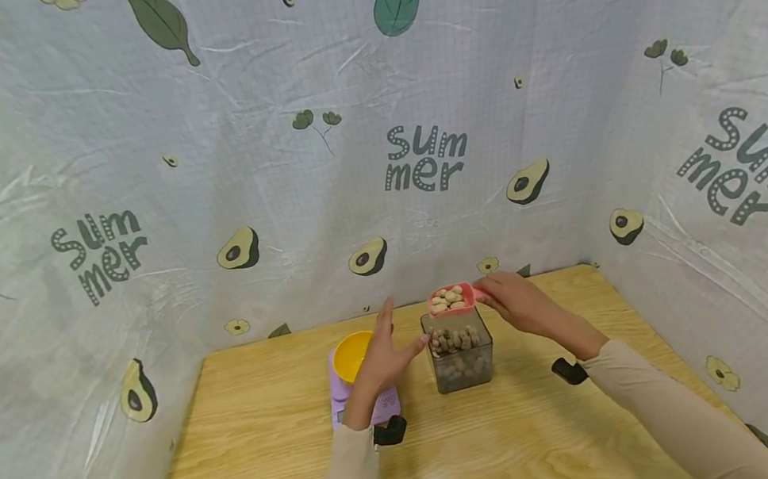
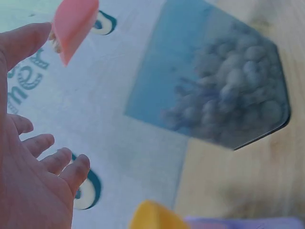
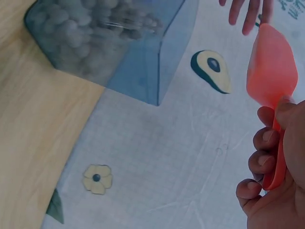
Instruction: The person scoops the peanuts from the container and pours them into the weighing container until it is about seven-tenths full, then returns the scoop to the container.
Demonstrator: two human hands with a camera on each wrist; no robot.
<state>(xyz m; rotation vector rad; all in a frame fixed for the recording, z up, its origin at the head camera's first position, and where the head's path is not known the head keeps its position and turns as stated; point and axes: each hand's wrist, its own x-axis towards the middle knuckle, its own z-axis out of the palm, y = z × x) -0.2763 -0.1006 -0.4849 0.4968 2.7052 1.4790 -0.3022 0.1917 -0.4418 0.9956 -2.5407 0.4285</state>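
My right hand (image 1: 517, 301) grips the handle of a coral-pink scoop (image 3: 272, 67), fingers curled round it. Pale nuts, peanut-like, fill the scoop, which is held above the far side of a clear smoky container (image 1: 464, 380). More of the brownish nuts (image 1: 455, 340) lie inside that container. My left hand (image 1: 383, 363) hovers between container and scale, thumb spread toward the container's left rim and fingers fairly straight, holding nothing. Beneath and left of it, a yellow bowl (image 1: 351, 355) sits on a lilac kitchen scale (image 1: 385, 407); the left hand and forearm hide part of both.
The light wooden table (image 1: 254, 415) ends at the back against a white sheet (image 1: 303, 281) printed with avocados and leaves, which also hangs on both sides. Black wrist straps (image 1: 389, 430) show by the sleeves.
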